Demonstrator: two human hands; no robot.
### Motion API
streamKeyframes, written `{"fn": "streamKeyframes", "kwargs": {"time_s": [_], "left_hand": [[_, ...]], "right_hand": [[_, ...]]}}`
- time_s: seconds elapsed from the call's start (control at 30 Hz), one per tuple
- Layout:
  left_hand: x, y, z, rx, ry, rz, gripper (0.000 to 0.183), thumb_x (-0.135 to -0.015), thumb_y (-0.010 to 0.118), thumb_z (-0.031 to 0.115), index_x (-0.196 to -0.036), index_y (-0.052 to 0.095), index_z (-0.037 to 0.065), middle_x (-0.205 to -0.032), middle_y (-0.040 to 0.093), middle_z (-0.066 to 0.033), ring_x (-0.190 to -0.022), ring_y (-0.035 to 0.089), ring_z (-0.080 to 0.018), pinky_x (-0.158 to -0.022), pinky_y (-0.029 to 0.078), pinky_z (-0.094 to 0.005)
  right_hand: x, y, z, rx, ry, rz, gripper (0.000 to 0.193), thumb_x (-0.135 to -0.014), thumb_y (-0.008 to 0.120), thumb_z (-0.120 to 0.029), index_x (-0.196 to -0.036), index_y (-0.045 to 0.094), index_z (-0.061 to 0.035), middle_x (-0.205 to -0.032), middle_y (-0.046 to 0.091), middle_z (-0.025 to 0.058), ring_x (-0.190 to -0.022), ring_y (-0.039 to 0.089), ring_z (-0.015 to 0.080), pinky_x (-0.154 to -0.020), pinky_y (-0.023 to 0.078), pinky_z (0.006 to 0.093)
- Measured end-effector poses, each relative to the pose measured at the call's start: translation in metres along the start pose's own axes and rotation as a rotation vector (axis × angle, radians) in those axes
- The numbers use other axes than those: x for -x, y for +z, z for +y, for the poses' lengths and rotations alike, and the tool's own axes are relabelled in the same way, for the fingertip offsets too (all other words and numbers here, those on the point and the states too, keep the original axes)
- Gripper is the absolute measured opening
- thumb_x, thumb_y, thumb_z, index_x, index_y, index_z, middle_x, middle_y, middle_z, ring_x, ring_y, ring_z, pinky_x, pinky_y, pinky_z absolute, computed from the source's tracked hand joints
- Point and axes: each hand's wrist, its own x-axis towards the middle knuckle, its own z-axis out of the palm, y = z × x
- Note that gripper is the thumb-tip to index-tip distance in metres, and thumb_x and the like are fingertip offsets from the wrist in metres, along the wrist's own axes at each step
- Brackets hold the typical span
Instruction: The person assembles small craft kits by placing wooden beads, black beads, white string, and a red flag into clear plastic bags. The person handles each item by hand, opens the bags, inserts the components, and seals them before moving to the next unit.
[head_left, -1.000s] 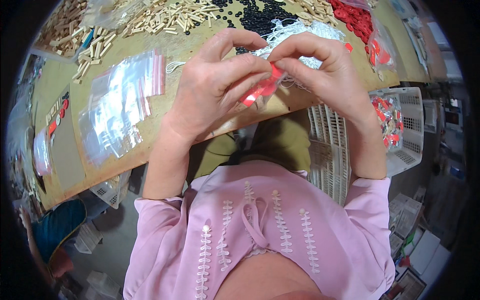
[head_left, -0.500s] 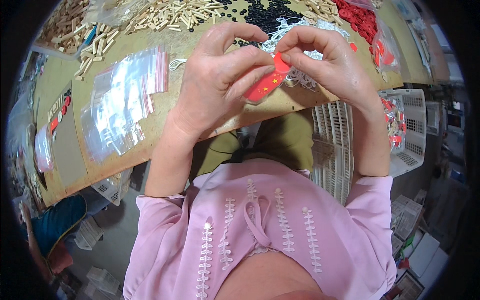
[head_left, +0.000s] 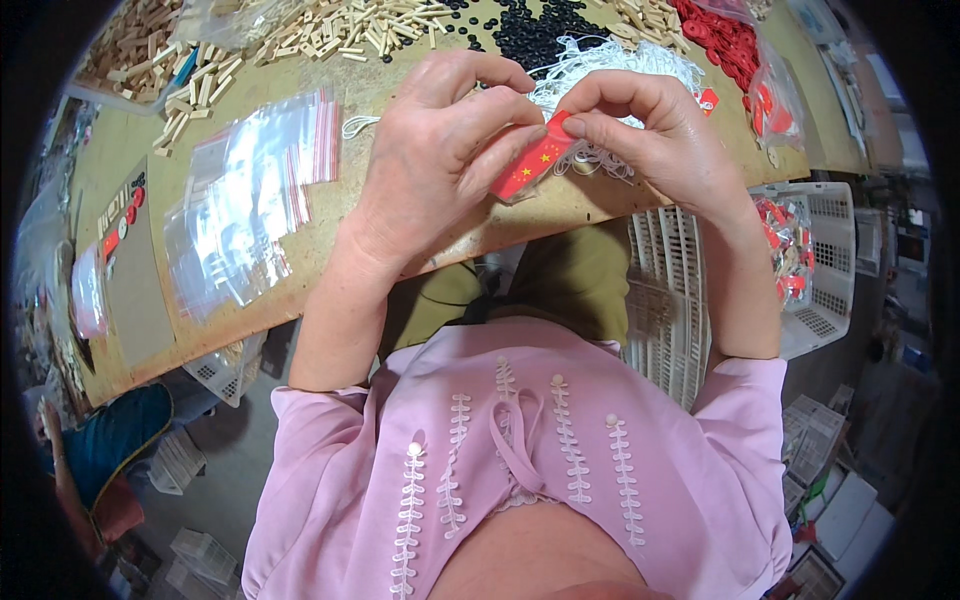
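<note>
Here, a worn table has a white crate beside its front edge at right, clear bags fanned on its left and white cords heaped beyond the hands, which partly cover them. Over its near part, the left hand, fingers curled, forefinger lifted, and the right hand, thumb and forefinger pinched, both hold a red flag; black rings lie beyond.

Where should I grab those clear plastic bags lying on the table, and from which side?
Probably pinch the clear plastic bags by their red-striped edge, coming from the right. They lie flat and overlapping, and that edge faces right, toward the left hand.
</note>
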Motion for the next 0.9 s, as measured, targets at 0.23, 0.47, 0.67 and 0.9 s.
{"fn": "streamKeyframes", "kwargs": {"time_s": [0.23, 0.47, 0.67, 0.9], "left_hand": [[-0.002, 0.0, -0.001, 0.102, -0.02, 0.006, 0.012, -0.081, 0.079, 0.011, -0.091, 0.072, 0.008, -0.106, 0.069, -0.01, -0.093, 0.066, -0.0277, -0.078, 0.054, -0.0372], [-0.001, 0.005, 0.001, 0.173, -0.063, 0.018, 0.013, -0.082, 0.079, 0.011, -0.09, 0.071, 0.006, -0.105, 0.068, -0.0106, -0.094, 0.067, -0.0267, -0.079, 0.054, -0.0354], [-0.002, 0.004, 0.002, 0.123, -0.08, 0.027, 0.012, -0.082, 0.079, 0.009, -0.088, 0.07, 0.005, -0.103, 0.068, -0.0102, -0.092, 0.067, -0.0258, -0.078, 0.054, -0.035], [-0.001, 0.004, 0.001, 0.08, -0.055, 0.046, 0.011, -0.082, 0.078, 0.009, -0.086, 0.069, 0.006, -0.103, 0.067, -0.0108, -0.091, 0.066, -0.0284, -0.078, 0.054, -0.0372]], "right_hand": [[0.0, 0.001, -0.002, -0.06, 0.066, 0.083, 0.015, -0.096, 0.064, -0.008, -0.101, 0.071, 0.0043, -0.084, 0.07, -0.0007, -0.075, 0.061, 0.0067, -0.068, 0.051, 0.0268], [-0.001, 0.007, -0.005, 0.007, 0.075, -0.022, 0.018, -0.097, 0.061, -0.009, -0.103, 0.072, 0.004, -0.083, 0.069, 0.0015, -0.077, 0.061, 0.007, -0.071, 0.05, 0.0259], [0.003, 0.007, -0.006, -0.067, 0.053, -0.006, 0.017, -0.094, 0.069, -0.012, -0.102, 0.071, 0.0025, -0.084, 0.069, 0.0041, -0.08, 0.063, 0.0105, -0.074, 0.051, 0.0286], [0.007, 0.021, -0.013, 0.416, -0.086, 0.189, 0.017, -0.087, 0.075, -0.009, -0.095, 0.066, 0.0017, -0.085, 0.068, 0.0044, -0.08, 0.062, 0.0118, -0.076, 0.051, 0.0279]]}}
